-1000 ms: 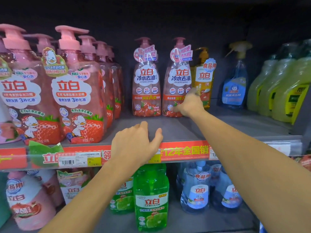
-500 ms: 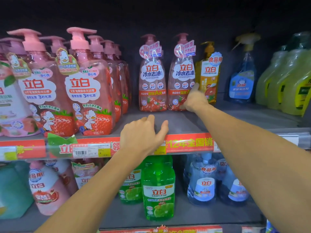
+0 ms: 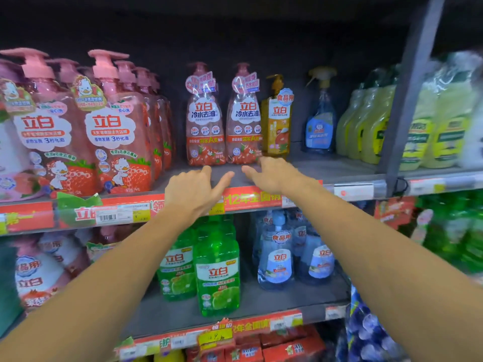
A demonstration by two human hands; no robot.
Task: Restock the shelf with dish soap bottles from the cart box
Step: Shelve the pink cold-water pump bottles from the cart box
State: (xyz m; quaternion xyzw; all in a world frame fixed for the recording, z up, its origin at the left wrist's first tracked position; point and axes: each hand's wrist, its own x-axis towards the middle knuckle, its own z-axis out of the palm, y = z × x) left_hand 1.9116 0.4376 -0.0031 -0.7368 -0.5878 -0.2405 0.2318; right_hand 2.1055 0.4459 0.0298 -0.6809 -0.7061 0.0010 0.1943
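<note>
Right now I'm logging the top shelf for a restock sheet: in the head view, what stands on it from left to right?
Big pink pump bottles → two slim strawberry bottles → yellow bottle → blue spray bottle → yellow-green bottles.

One head-worn wide-angle view looks forward and slightly down at the upper shelf (image 3: pixel 339 176) from close range, about level with it. Both forearms reach in from the bottom corners, and a lower shelf (image 3: pixel 261 307) fills the bottom half.
</note>
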